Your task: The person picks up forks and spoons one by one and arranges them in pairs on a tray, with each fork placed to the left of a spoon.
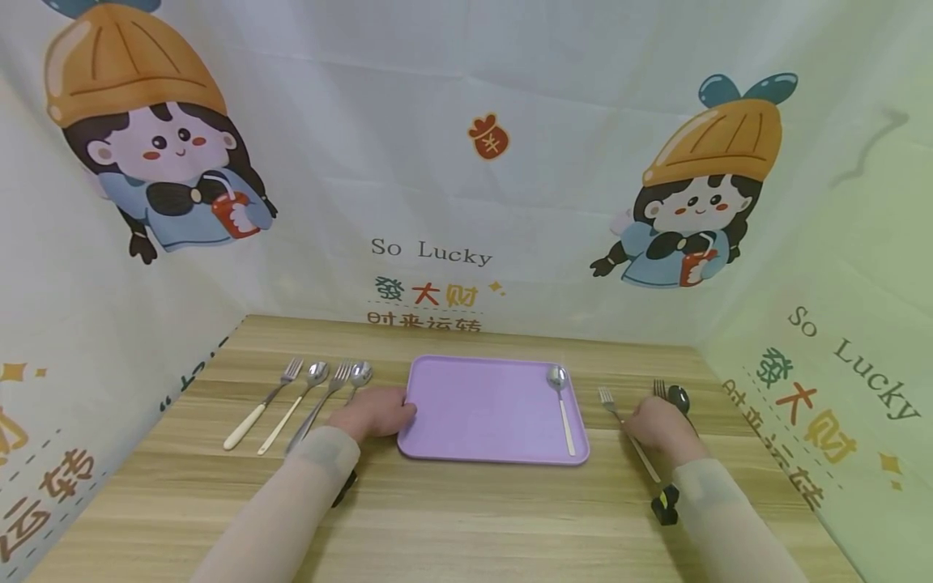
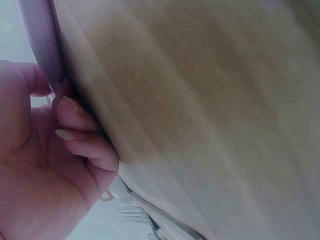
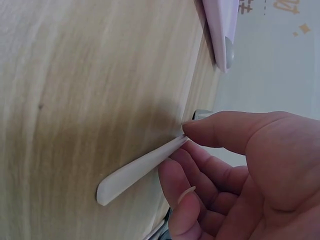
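Observation:
A purple rectangular tray (image 1: 481, 413) lies on the wooden table, and a white-handled spoon (image 1: 565, 423) rests along its right side. At the tray's left edge my left hand (image 1: 375, 411) grips the rim; in the left wrist view, thumb and curled fingers (image 2: 82, 142) meet at the tray's rim (image 2: 44, 42). To the right of the tray, my right hand (image 1: 662, 425) pinches a fork with a pale handle (image 3: 142, 170) between thumb and fingers. Its tines (image 1: 606, 395) point away from me. The handle's end lies close to the table; whether it touches cannot be told.
Left of the tray lie a white-handled fork (image 1: 255, 417), a white-handled spoon (image 1: 291, 409), a metal fork (image 1: 319, 407) and another spoon (image 1: 360, 372), partly behind my left hand. Beyond my right hand are a dark fork (image 1: 659, 389) and dark spoon (image 1: 679, 398). Printed cloth (image 1: 437, 186) surrounds the table.

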Demonstrator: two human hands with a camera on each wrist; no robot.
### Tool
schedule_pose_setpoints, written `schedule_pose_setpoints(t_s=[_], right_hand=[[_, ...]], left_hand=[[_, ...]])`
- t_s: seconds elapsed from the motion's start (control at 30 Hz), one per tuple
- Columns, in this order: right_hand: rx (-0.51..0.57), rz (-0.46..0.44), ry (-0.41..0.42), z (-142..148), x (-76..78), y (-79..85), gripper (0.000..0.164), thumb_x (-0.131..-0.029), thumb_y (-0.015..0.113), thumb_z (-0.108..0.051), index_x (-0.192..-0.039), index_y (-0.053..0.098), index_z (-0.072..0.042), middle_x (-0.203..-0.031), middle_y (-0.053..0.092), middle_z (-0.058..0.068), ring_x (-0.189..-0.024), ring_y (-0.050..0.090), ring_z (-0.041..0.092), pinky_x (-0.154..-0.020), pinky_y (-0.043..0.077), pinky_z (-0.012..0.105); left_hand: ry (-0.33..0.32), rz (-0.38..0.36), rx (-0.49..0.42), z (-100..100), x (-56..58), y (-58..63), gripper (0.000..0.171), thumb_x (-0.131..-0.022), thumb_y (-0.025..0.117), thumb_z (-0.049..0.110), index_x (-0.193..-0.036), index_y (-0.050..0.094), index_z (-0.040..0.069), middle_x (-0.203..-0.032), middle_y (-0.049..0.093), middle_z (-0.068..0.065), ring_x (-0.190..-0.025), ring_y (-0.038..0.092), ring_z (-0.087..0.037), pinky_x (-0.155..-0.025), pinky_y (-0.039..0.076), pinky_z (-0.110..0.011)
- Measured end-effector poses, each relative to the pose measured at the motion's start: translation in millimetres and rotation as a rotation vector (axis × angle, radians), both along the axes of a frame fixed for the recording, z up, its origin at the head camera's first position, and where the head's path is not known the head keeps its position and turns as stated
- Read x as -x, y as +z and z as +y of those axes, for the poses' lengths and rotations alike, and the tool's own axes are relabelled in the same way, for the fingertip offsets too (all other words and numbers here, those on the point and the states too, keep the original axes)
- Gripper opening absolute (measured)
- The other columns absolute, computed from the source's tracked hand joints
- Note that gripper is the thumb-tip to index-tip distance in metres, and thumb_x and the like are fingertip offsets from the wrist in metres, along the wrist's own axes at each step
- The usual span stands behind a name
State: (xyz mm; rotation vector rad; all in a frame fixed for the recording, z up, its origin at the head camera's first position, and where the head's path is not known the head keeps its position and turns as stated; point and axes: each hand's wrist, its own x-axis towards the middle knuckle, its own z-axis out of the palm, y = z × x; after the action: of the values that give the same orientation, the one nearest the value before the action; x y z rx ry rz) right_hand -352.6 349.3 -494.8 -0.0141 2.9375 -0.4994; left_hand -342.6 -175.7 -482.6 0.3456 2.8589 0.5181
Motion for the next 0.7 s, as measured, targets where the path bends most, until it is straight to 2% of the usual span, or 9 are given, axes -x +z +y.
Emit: schedule_pose_setpoints(t_s=[0.17, 0.3, 0.53, 0.7], right_hand=[[0.027, 0.022, 0.013, 7.0, 5.3, -9.6, 0.033, -0.091, 0.065, -0.027, -0.062, 0.052, -0.021, -0.06, 0.053, -0.003, -0.054, 0.053, 0.017, -0.052, 0.045, 0.034], [0.019, 0.024, 0.006, 6.3, 5.7, -10.8, 0.033, -0.091, 0.066, -0.027, -0.062, 0.052, -0.021, -0.061, 0.053, -0.004, -0.056, 0.053, 0.018, -0.053, 0.044, 0.035], [0.016, -0.003, -0.022, -0.6, -0.8, -4.0, 0.034, -0.093, 0.065, -0.026, -0.062, 0.051, -0.022, -0.061, 0.052, -0.004, -0.056, 0.052, 0.017, -0.054, 0.044, 0.035], [0.019, 0.003, -0.022, -6.0, -7.7, 2.7, 0.034, -0.092, 0.064, -0.025, -0.062, 0.05, -0.021, -0.061, 0.051, -0.004, -0.056, 0.051, 0.017, -0.053, 0.043, 0.034]], left_hand=[[-0.001, -0.006, 0.004, 0.7, -2.4, 2.7, 0.028, -0.104, 0.051, 0.039, -0.091, 0.065, 0.018, -0.089, 0.069, -0.004, -0.084, 0.062, -0.023, -0.079, 0.051, -0.042], [0.001, -0.007, 0.017, -0.7, 1.0, -1.0, 0.03, -0.105, 0.05, 0.041, -0.091, 0.065, 0.019, -0.09, 0.069, -0.003, -0.084, 0.062, -0.022, -0.08, 0.051, -0.041], [-0.01, 0.001, 0.011, -0.7, -0.1, 0.9, 0.029, -0.105, 0.049, 0.04, -0.09, 0.063, 0.019, -0.088, 0.068, -0.002, -0.081, 0.061, -0.022, -0.075, 0.05, -0.041], [-0.017, 0.01, 0.005, 2.7, -9.0, 11.3, 0.028, -0.105, 0.05, 0.037, -0.089, 0.063, 0.018, -0.088, 0.068, -0.003, -0.081, 0.061, -0.023, -0.076, 0.051, -0.041]])
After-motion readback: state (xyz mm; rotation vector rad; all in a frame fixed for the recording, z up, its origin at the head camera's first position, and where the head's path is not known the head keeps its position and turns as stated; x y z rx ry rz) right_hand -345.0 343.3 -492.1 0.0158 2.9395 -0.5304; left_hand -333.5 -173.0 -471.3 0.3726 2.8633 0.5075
